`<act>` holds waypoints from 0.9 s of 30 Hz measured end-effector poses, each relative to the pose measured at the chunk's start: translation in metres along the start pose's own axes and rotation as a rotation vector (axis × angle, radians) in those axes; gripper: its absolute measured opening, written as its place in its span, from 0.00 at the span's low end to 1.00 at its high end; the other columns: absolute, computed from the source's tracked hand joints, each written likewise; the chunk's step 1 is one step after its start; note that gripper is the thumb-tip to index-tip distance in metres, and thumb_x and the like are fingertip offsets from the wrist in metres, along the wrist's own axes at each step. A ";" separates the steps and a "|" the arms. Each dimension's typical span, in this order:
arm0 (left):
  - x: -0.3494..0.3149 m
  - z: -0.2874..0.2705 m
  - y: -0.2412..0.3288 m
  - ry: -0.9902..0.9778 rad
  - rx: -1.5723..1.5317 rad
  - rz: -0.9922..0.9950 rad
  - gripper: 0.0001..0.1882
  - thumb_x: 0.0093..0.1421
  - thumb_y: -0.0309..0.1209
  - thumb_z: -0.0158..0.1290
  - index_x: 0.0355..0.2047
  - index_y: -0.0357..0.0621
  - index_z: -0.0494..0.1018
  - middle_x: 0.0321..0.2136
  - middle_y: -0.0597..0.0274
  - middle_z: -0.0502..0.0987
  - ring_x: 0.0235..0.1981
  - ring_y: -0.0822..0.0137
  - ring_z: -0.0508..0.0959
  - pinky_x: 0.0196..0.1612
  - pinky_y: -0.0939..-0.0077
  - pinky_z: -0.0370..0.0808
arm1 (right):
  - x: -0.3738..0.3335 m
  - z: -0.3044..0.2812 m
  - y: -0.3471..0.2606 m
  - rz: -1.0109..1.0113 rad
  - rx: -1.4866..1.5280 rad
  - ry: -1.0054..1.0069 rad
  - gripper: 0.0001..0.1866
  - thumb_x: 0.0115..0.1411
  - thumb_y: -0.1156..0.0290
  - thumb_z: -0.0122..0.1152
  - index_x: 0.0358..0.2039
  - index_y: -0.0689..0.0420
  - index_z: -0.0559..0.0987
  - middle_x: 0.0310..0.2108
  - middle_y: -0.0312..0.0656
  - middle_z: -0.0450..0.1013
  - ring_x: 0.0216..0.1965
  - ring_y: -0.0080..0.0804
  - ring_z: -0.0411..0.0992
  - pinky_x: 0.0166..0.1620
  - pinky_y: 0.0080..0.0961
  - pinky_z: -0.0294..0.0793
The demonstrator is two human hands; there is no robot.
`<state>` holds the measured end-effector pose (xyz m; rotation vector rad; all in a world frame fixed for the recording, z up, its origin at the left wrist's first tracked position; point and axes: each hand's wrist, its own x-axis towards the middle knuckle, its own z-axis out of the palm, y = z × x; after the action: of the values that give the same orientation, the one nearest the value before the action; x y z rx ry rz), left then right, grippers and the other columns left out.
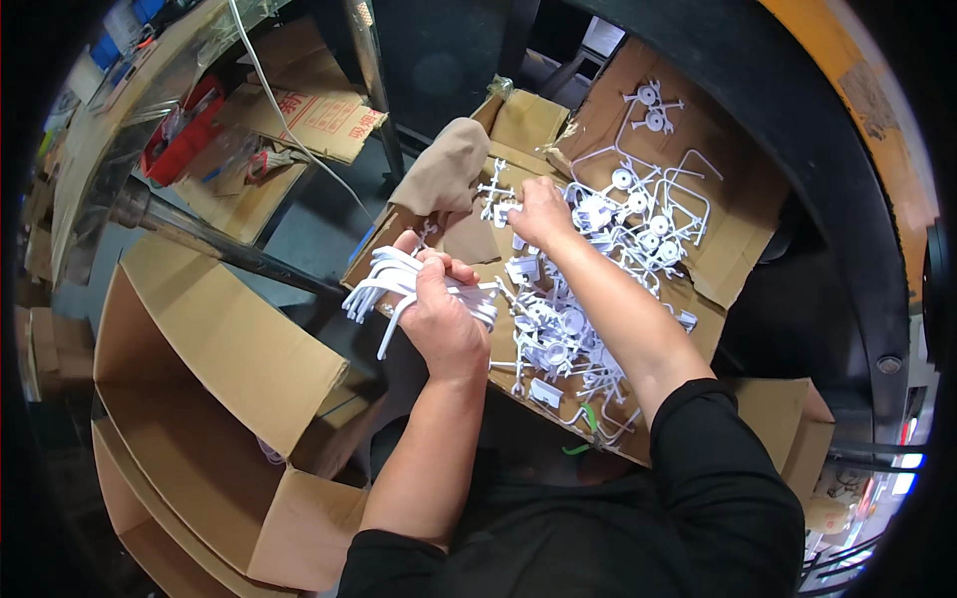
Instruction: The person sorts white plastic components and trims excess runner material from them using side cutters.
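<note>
My left hand is closed round a bundle of bent white plastic rods, their ends sticking out on both sides. It is above the near left edge of a flattened cardboard box. On that cardboard lies a heap of white moulded plastic parts, with round hubs, bent rods and small blocks tangled together. At the far left of the heap, my right hand has its fingers curled together at a small white plastic part. The fingertips are partly hidden by the hand. A branching white piece lies just beyond them.
Green-handled cutters lie at the cardboard's near edge. A beige cloth hangs over its far left corner. An open carton stands at the left, below a metal-framed table with a red bin. A dark machine frame curves along the right.
</note>
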<state>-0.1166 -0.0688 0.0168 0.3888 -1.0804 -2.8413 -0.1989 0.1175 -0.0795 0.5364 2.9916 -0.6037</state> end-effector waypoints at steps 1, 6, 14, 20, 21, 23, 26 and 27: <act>0.000 -0.002 -0.001 0.001 0.000 0.004 0.21 0.61 0.23 0.42 0.55 0.39 0.57 0.28 0.63 0.68 0.25 0.72 0.70 0.30 0.75 0.71 | -0.001 0.005 -0.002 -0.034 -0.057 0.010 0.23 0.48 0.63 0.62 0.45 0.58 0.75 0.51 0.52 0.65 0.55 0.50 0.63 0.56 0.40 0.66; -0.003 -0.001 -0.002 -0.006 0.015 0.006 0.19 0.61 0.22 0.42 0.53 0.36 0.59 0.27 0.64 0.67 0.24 0.74 0.70 0.30 0.79 0.72 | -0.002 0.017 -0.001 -0.127 -0.301 -0.068 0.29 0.46 0.57 0.66 0.48 0.56 0.74 0.50 0.52 0.65 0.56 0.48 0.60 0.58 0.41 0.61; 0.000 -0.001 -0.003 -0.025 0.009 -0.001 0.18 0.61 0.21 0.42 0.53 0.36 0.59 0.28 0.63 0.67 0.24 0.74 0.71 0.30 0.79 0.72 | -0.026 -0.007 0.029 -0.593 -0.187 -0.325 0.28 0.44 0.63 0.65 0.49 0.52 0.75 0.55 0.53 0.61 0.58 0.52 0.59 0.60 0.39 0.61; -0.004 0.004 -0.007 -0.033 -0.008 -0.030 0.18 0.61 0.21 0.42 0.53 0.36 0.59 0.29 0.63 0.67 0.24 0.74 0.70 0.30 0.78 0.72 | -0.033 -0.024 0.031 -0.701 -0.333 -0.453 0.46 0.37 0.68 0.70 0.60 0.38 0.64 0.62 0.56 0.53 0.62 0.54 0.56 0.62 0.42 0.60; -0.004 0.004 -0.008 -0.033 -0.009 -0.038 0.18 0.61 0.21 0.42 0.53 0.36 0.59 0.29 0.63 0.67 0.24 0.74 0.70 0.31 0.78 0.72 | -0.033 -0.022 0.029 -0.727 -0.362 -0.455 0.48 0.36 0.70 0.70 0.61 0.36 0.63 0.63 0.55 0.53 0.61 0.54 0.56 0.61 0.42 0.61; -0.004 0.004 -0.008 -0.030 -0.008 -0.045 0.18 0.61 0.21 0.42 0.53 0.37 0.59 0.29 0.63 0.67 0.24 0.74 0.70 0.31 0.78 0.72 | -0.030 -0.018 0.022 -0.719 -0.395 -0.464 0.47 0.35 0.70 0.71 0.60 0.37 0.65 0.62 0.55 0.54 0.60 0.54 0.57 0.60 0.41 0.63; -0.001 -0.004 -0.009 -0.015 0.018 -0.033 0.18 0.62 0.21 0.42 0.53 0.38 0.59 0.29 0.64 0.68 0.25 0.75 0.70 0.30 0.79 0.72 | -0.026 -0.005 0.006 -0.695 -0.425 -0.554 0.45 0.34 0.72 0.71 0.57 0.39 0.67 0.59 0.54 0.57 0.58 0.54 0.60 0.58 0.41 0.65; 0.000 -0.007 -0.009 -0.008 0.037 -0.018 0.18 0.62 0.21 0.42 0.53 0.39 0.59 0.29 0.64 0.68 0.25 0.75 0.70 0.30 0.79 0.71 | -0.022 0.001 -0.001 -0.672 -0.431 -0.630 0.44 0.33 0.73 0.71 0.56 0.41 0.68 0.58 0.53 0.59 0.57 0.54 0.61 0.57 0.41 0.66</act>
<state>-0.1145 -0.0666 0.0054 0.3920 -1.1377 -2.8442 -0.1790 0.1087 -0.0780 -0.5959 2.4969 -0.0810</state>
